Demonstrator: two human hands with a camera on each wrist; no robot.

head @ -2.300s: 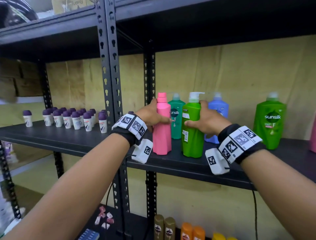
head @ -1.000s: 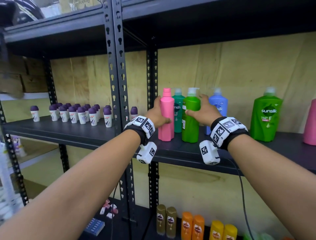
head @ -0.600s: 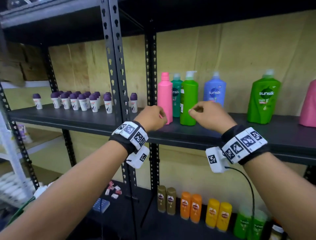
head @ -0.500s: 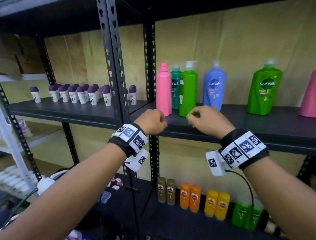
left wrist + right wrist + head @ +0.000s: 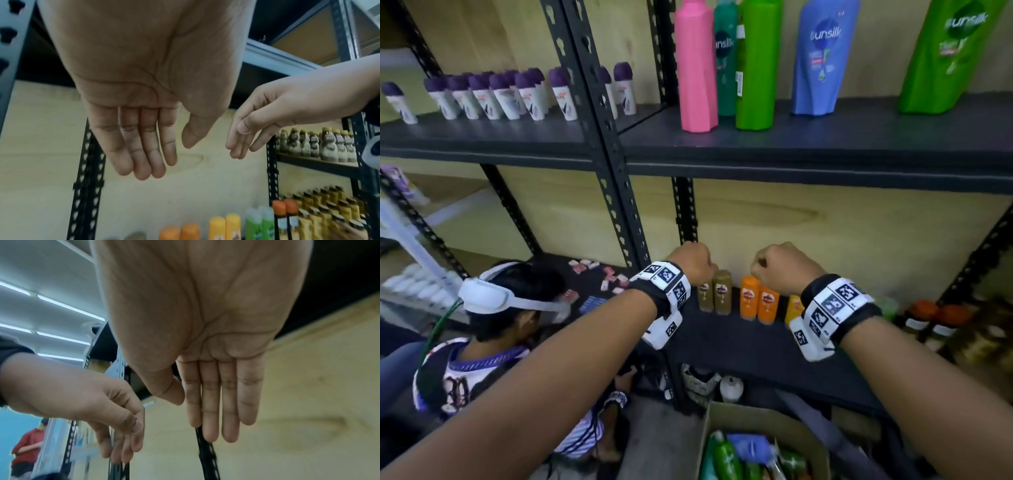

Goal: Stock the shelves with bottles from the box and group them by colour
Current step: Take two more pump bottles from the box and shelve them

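Presently my left hand (image 5: 693,260) and right hand (image 5: 784,265) hang empty, fingers (image 5: 144,146) straight and loosely together, between the shelves. The pink bottle (image 5: 695,68) and green bottle (image 5: 755,65) stand side by side on the shelf (image 5: 825,144) above; the box (image 5: 760,425) sits below.

Bare forearms. Each wrist wears a black band (image 5: 859,317) with white tiles of black square codes; a white camera block (image 5: 664,330) hangs beneath.
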